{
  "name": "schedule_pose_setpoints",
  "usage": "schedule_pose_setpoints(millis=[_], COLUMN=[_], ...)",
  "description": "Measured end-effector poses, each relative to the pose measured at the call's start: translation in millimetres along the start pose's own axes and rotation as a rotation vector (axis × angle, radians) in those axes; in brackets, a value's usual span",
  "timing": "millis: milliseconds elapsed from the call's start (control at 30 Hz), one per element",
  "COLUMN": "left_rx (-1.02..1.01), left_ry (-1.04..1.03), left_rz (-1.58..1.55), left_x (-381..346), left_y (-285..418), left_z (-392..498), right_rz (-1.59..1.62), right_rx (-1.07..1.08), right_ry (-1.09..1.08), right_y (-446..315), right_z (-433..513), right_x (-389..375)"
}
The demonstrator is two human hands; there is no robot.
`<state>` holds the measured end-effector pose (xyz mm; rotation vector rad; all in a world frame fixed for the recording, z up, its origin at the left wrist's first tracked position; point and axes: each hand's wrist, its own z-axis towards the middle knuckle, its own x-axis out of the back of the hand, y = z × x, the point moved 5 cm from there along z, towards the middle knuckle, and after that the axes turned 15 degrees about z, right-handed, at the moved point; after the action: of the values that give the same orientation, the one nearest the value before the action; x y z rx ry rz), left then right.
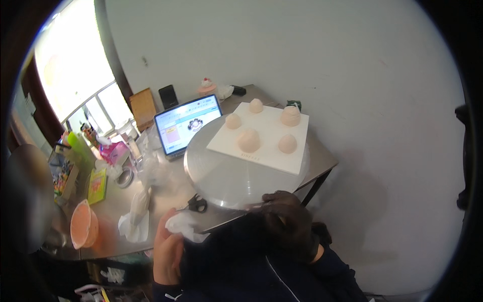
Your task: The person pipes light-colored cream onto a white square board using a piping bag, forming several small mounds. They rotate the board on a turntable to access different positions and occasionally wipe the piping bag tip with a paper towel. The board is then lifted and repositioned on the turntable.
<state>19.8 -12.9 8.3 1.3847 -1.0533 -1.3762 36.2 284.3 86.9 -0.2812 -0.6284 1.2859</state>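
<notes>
My left hand point(169, 241) is bare and holds a crumpled white tissue point(183, 223) near the table's front edge. My right hand point(288, 217) wears a dark glove and is at the near rim of a round cake turntable point(234, 185). Whether its fingers grip anything is hard to see. On the turntable lies a square white board point(269, 132) bearing raised lettering. Several pale peach piped mounds stand on it, among them a large front one point(249, 140), a right one point(287, 143) and a ridged one point(290, 116) at the back right.
Behind the turntable a lit tablet point(188, 124) leans on the metal table point(169, 181). Black-handled scissors point(197, 204) lie near my left hand. Farther left are a filled piping bag point(140, 204), an orange bowl point(83, 224), a tape roll point(124, 177) and a pink tissue pack point(115, 151).
</notes>
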Motion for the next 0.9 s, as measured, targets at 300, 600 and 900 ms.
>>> schedule_pose_setpoints(millis=[300,600,900], left_rx=[0.053,0.119,0.197], left_ry=[-0.005,0.009,-0.046], left_rz=[0.019,-0.067,-0.136], left_x=[1.7,-10.0,-16.8], left_y=[-3.8,-10.1,-9.6], left_z=[-19.1,-35.6,-43.4], right_rz=[0.151,0.266,0.112], right_rx=[-0.032,0.084,0.285], right_ry=[0.100,-0.406,-0.464], right_y=[-11.2,-39.6,-20.4], right_z=[-1.6,3.7,-11.7], right_x=[-9.5,-75.6,-110.7])
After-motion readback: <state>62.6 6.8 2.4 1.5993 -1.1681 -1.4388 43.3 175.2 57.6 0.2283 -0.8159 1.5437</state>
